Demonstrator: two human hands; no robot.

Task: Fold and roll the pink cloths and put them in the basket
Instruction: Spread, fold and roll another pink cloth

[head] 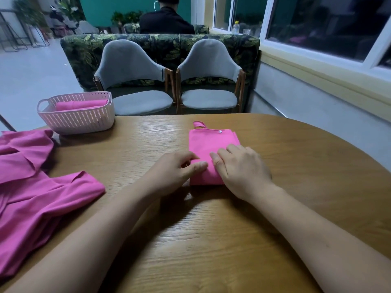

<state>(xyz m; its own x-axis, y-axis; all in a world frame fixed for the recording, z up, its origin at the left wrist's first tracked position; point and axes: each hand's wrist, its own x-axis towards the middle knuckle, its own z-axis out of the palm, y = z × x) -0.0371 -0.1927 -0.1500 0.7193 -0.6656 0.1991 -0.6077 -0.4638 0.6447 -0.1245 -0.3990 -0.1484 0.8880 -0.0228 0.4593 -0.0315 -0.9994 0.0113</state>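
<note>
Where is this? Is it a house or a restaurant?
Most likely a café or restaurant, though I can't be sure. Two matching grey chairs face a wooden table, a leaf-print bench sofa backs them, and another person sits at the next booth beyond it.

A café or lounge; table (211, 240) under the right hand (243, 168); paired chairs (135, 81) beyond it; leaf-print sofa (169, 47) behind them; a seated person (167, 20) farther back; windows (328, 24) to its right.
</note>
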